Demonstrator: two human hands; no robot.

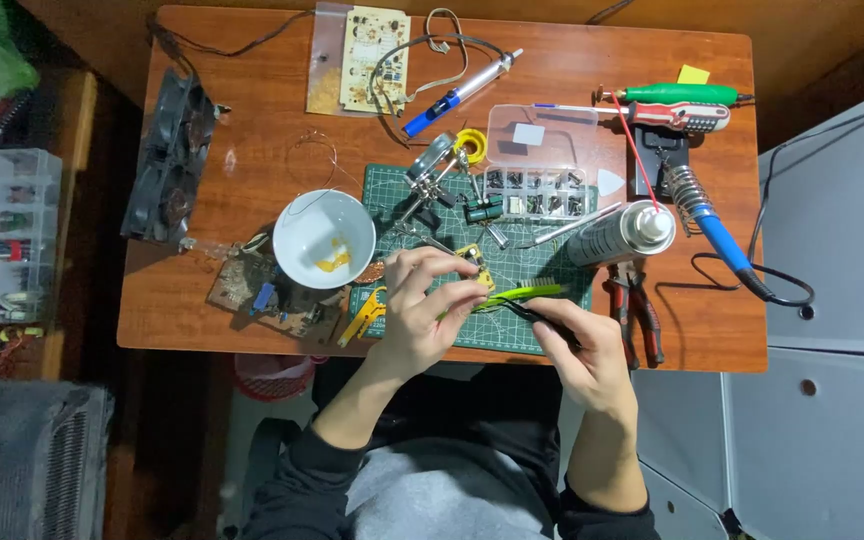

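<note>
Reddish wood counter, crowded with electronics gear. Going left to right: a white bowl sits beside the green cutting mat near the front edge. My left hand pinches a small yellow component over the mat; my right hand has its fingers clamped on green-handled tweezers aimed at it. I judge this a fine positioning step, calling for steady tips.
</note>
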